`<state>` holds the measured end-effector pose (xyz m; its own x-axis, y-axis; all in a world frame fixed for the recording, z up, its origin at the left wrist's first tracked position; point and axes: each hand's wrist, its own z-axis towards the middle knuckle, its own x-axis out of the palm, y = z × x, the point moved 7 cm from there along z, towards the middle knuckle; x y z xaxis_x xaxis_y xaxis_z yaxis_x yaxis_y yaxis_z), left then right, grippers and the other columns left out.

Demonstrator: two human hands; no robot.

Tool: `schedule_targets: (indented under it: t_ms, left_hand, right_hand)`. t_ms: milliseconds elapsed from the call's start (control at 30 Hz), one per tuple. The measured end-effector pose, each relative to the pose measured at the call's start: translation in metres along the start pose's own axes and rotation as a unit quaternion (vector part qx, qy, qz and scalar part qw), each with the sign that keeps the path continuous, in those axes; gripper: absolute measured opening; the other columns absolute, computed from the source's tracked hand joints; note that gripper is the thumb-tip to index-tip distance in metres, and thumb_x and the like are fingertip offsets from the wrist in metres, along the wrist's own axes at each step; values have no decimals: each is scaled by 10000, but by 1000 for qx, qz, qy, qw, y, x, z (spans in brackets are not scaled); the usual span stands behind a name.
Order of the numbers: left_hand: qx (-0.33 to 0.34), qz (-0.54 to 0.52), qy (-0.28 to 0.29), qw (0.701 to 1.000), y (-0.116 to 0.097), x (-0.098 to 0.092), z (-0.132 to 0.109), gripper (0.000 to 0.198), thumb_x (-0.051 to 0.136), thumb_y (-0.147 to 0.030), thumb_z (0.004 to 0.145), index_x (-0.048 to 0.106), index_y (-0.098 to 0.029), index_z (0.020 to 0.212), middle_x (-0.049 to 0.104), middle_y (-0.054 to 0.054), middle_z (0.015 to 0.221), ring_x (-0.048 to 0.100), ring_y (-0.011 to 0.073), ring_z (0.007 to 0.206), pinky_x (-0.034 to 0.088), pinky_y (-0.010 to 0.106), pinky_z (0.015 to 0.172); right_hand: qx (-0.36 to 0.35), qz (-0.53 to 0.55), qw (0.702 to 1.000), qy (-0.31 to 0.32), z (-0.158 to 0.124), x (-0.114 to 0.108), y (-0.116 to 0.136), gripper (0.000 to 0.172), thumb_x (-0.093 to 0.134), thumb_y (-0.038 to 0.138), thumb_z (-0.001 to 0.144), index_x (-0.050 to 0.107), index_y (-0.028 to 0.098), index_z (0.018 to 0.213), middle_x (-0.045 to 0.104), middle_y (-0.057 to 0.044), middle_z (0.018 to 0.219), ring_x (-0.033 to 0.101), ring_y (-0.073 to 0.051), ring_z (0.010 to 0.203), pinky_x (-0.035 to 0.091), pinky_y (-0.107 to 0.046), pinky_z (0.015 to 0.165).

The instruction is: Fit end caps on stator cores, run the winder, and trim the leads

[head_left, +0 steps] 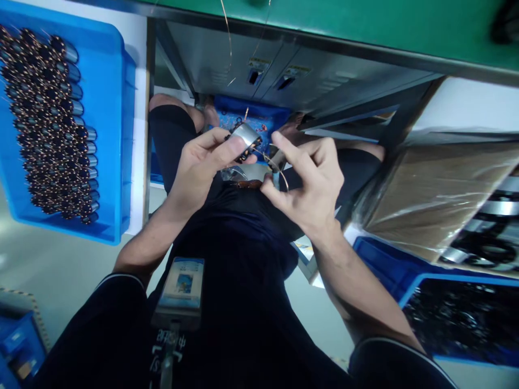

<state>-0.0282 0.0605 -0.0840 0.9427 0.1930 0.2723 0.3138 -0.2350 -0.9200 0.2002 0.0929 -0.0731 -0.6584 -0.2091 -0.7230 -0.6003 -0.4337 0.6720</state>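
My left hand [198, 170] grips a coil part [243, 139], a curved silver metal band with dark copper-wound windings under it. A thin copper wire [275, 168] runs from the part towards my right hand [308, 183]. Thumb and forefinger of that hand pinch the wire near a small silver metal piece [278, 160]. The hands are close together, just above my lap. The fingers of my left hand hide part of the windings.
A blue plastic tray [111, 135] at the left holds several rows of similar coil parts. Overhead lies a green-topped bench [324, 27] above grey metal drawers. A plastic-wrapped cardboard box [441, 200] and a blue crate [381, 259] of dark coils stand at the right.
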Motion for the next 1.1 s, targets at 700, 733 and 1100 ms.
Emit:
schedule_targets:
  t_ms: [700, 733, 1100]
  left_hand:
    - [-36, -80, -26, 996, 15, 23, 7, 546, 1103, -744, 997, 870, -252, 963, 846, -27, 982, 864, 169, 943, 769, 315, 956]
    - [-38, -88, -44, 994, 21, 17, 8, 551, 1118, -735, 983, 868, -244, 957, 851, -25, 985, 871, 165, 949, 765, 307, 974]
    - [118, 226, -301, 919, -60, -214, -33, 597, 1079, -822, 943, 873, -277, 1069, 898, 50, 1194, 925, 273, 1150, 766, 450, 1118]
  right_hand:
    - [24, 90, 995, -17, 4, 4, -6, 532, 761, 562, 1251, 857, 397, 1748, 729, -70, 1036, 755, -270, 959, 737, -512, 1019]
    - [33, 109, 993, 7, 7, 12, -10, 539, 771, 545, 1234, 872, 363, 1731, 742, -72, 1038, 748, -263, 944, 738, -509, 1009]
    - [273, 238, 922, 137, -9, 53, -67, 703, 957, 821, 964, 971, 325, 1463, 810, -54, 952, 782, -282, 835, 755, -545, 971]
